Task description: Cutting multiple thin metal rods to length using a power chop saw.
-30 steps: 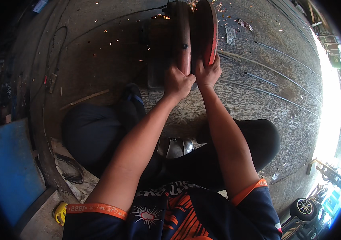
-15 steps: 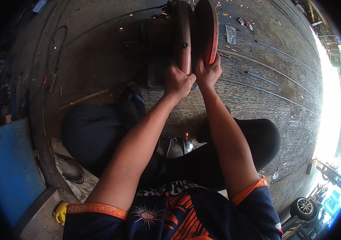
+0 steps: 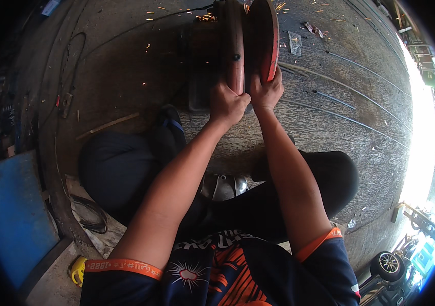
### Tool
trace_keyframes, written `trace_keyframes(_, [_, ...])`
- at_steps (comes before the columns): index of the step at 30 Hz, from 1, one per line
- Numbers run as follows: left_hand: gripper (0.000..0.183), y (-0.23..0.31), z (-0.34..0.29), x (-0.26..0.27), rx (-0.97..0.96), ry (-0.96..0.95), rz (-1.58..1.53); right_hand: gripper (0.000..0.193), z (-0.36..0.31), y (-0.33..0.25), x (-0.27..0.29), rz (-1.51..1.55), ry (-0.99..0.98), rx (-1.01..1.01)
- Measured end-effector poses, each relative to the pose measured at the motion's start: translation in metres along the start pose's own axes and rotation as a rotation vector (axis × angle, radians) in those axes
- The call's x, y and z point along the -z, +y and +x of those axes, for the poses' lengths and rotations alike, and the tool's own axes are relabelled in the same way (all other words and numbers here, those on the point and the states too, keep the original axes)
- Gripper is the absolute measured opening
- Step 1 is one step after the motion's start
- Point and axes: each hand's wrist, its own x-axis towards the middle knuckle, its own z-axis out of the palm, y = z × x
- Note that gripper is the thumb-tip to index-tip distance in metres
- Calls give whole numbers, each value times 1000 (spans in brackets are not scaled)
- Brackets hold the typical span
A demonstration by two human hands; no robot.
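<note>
At 12 o'clock, a curved reddish casing (image 3: 235, 69) and a red-edged disc (image 3: 263, 38) are seen side by side, with orange sparks (image 3: 207, 17) scattered about their upper ends. The casing's lower end is met by the left hand (image 3: 227, 104), the disc's by the right hand (image 3: 267, 95). Both hands are curled; how tightly they are closed, and on what, cannot be told. Thin rods (image 3: 334, 99) are strewn across the floor (image 3: 375, 168) toward 2 o'clock. Between the legs, just 6 o'clock of centre, a shiny metal piece (image 3: 222, 187) is seen.
</note>
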Motion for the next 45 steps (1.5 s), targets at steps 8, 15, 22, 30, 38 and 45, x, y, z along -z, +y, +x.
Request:
trace_keyframes(8, [36, -1, 0, 0, 5, 7, 16, 61, 0, -1, 0, 10, -18, -36])
trace_keyframes(15, [47, -3, 2, 0, 30, -12, 30, 62, 1, 0, -1, 6, -17, -34])
trace_keyframes(22, [48, -6, 2, -1, 15, -15, 33, 60, 0, 0, 0, 11, -11, -9])
trace_keyframes(30, [48, -5, 2, 0, -4, -18, 24, 59, 0, -1, 0, 8, 6, 6])
trace_keyframes(38, [47, 1, 1, 1, 34, -11, 64, 58, -1, -2, 0, 16, 13, 7])
trace_keyframes(45, [33, -2, 0, 0, 46, -21, 35, 58, 0, -2, 0, 14, -9, -18])
